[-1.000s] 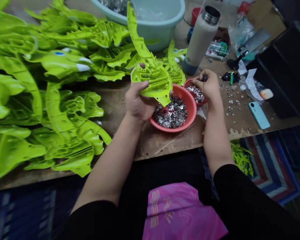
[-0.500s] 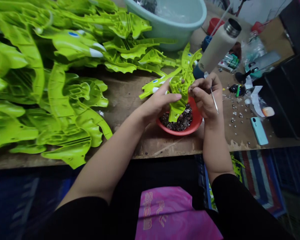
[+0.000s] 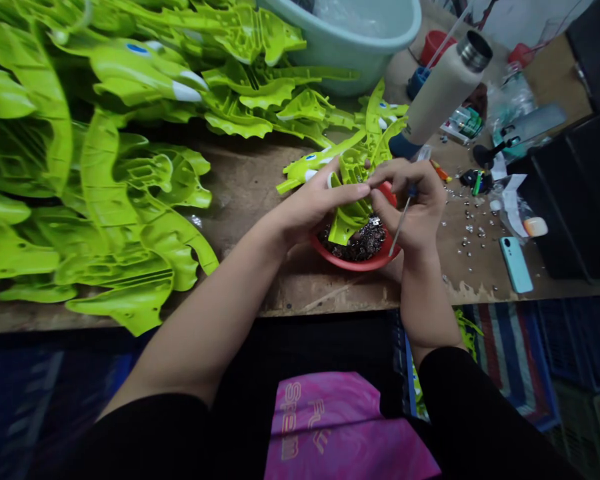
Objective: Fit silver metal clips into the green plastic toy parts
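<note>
The left hand (image 3: 315,210), fingers extended, cradles a green plastic part (image 3: 350,223) above the red bowl (image 3: 355,265); the right hand (image 3: 415,207) pinches a steel pick (image 3: 401,223). Metal clips (image 3: 363,243) fill the bowl; green parts (image 3: 105,200) lie heaped left, whether clipped I cannot tell.

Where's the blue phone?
In the head view, the pale blue smartphone lies at the workbench's right front edge, just right of scattered silver metal bits.
</note>
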`<action>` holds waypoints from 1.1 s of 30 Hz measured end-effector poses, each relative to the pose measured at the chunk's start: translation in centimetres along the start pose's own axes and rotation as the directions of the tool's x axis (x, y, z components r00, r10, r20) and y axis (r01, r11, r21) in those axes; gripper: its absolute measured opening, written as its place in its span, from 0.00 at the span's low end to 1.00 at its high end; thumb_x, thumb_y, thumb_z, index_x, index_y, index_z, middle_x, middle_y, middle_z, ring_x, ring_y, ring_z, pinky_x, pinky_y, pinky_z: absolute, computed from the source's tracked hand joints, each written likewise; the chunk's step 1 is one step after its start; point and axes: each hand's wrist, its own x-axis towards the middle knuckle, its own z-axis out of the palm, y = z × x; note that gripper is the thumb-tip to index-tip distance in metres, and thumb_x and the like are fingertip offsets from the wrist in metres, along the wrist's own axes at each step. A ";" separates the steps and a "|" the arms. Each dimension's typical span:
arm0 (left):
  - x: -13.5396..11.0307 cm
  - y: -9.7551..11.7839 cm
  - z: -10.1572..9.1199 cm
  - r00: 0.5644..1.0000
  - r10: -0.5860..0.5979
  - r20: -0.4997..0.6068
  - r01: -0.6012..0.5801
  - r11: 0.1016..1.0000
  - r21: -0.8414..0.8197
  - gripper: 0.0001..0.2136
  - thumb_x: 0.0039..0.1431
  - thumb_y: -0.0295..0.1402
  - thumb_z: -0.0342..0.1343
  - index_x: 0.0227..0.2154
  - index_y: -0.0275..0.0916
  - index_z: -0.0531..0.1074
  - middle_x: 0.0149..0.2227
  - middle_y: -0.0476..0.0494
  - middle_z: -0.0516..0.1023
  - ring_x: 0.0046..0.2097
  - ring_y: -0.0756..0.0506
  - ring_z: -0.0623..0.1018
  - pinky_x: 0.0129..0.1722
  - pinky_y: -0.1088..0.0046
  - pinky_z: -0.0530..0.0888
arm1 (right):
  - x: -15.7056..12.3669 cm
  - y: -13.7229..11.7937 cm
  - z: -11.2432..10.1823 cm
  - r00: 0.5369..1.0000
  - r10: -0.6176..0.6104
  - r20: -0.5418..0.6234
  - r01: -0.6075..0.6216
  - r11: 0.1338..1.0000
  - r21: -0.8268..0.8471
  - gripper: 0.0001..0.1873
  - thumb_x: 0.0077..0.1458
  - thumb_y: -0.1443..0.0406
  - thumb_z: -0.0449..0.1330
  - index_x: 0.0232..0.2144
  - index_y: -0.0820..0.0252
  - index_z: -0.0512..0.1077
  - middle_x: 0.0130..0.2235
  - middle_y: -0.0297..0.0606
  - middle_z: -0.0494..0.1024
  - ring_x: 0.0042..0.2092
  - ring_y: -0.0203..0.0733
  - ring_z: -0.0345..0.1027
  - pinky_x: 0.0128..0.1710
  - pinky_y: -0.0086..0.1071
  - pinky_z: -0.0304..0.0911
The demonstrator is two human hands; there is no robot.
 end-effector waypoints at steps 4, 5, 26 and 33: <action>-0.4 1.1 -0.2 0.988 -0.132 0.081 0.135 0.990 -0.032 0.30 0.50 0.35 0.69 0.58 0.41 0.71 0.45 0.41 0.87 0.39 0.36 0.88 0.30 0.62 0.85 | -0.1 0.6 -0.6 0.997 0.041 -0.058 -0.044 0.997 -0.057 0.19 0.67 0.50 0.68 0.36 0.48 0.63 0.40 0.29 0.81 0.44 0.42 0.81 0.56 0.51 0.81; -0.5 1.3 -0.2 0.982 -0.155 0.105 0.160 0.987 -0.031 0.31 0.49 0.34 0.68 0.58 0.41 0.72 0.44 0.41 0.87 0.37 0.37 0.87 0.28 0.63 0.85 | -0.2 0.8 -0.7 0.996 0.060 -0.072 -0.064 0.996 -0.065 0.20 0.67 0.48 0.68 0.36 0.48 0.63 0.40 0.30 0.81 0.44 0.42 0.81 0.55 0.51 0.82; -0.5 1.4 -0.5 0.981 -0.175 0.086 0.178 0.983 -0.035 0.24 0.47 0.33 0.63 0.50 0.38 0.78 0.36 0.43 0.85 0.37 0.33 0.88 0.37 0.46 0.90 | -0.1 1.8 -0.6 0.997 0.080 -0.016 -0.082 0.964 -0.252 0.20 0.70 0.44 0.63 0.36 0.49 0.69 0.44 0.35 0.79 0.58 0.50 0.76 0.73 0.66 0.63; 0.2 0.7 -0.3 0.999 -0.001 -0.032 -0.001 0.997 -0.072 0.30 0.46 0.35 0.66 0.56 0.40 0.73 0.51 0.37 0.85 0.61 0.23 0.85 0.58 0.37 0.86 | 0.3 2.5 -0.7 0.921 -0.130 -0.367 -0.012 0.932 -0.362 0.28 0.76 0.37 0.47 0.61 0.42 0.69 0.66 0.42 0.69 0.72 0.52 0.67 0.73 0.57 0.63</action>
